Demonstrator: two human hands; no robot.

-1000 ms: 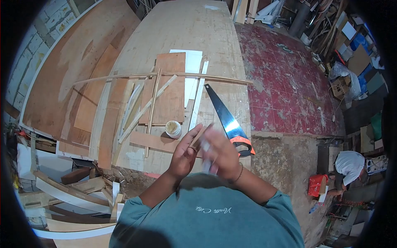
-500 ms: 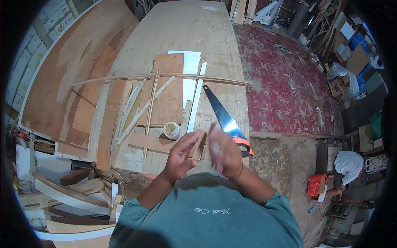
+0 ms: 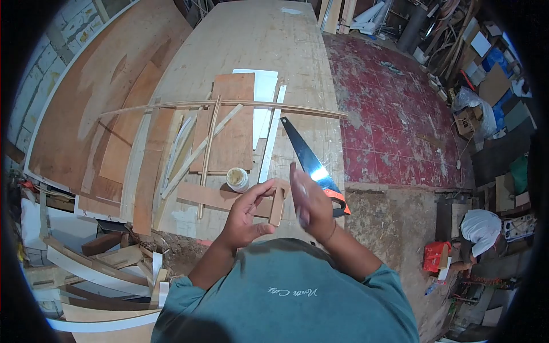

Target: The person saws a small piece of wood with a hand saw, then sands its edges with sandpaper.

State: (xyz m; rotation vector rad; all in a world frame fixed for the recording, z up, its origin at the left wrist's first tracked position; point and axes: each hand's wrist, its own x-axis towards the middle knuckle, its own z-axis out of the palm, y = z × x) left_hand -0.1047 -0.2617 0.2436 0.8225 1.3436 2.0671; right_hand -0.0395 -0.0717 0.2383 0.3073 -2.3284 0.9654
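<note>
Close in front of my chest, my left hand point(image 3: 248, 214) grips a small wooden piece point(image 3: 277, 207) between thumb and fingers. Just right of that piece, my right hand point(image 3: 309, 200) is held upright with its fingers straight, apart from the wood and holding nothing. A handsaw point(image 3: 307, 155) with an orange and black handle lies on the table beyond my right hand, the handle partly behind it. An open white jar point(image 3: 237, 179) with tan contents stands just beyond my left hand. Under it runs a flat wooden strip point(image 3: 197, 193).
On the plywood table point(image 3: 257, 34) lie a brown board point(image 3: 233, 123), white sheets point(image 3: 264, 86), a white strip point(image 3: 273, 134) and several thin wood strips, one long strip point(image 3: 297, 108) crossing the others. Wood offcuts point(image 3: 108, 263) pile at lower left. Another person point(image 3: 481, 231) crouches at far right near a red bag point(image 3: 437, 256).
My right hand has swung slightly away from the wooden piece, opening a gap. The piece has turned in my left hand, showing more of its narrow face.
</note>
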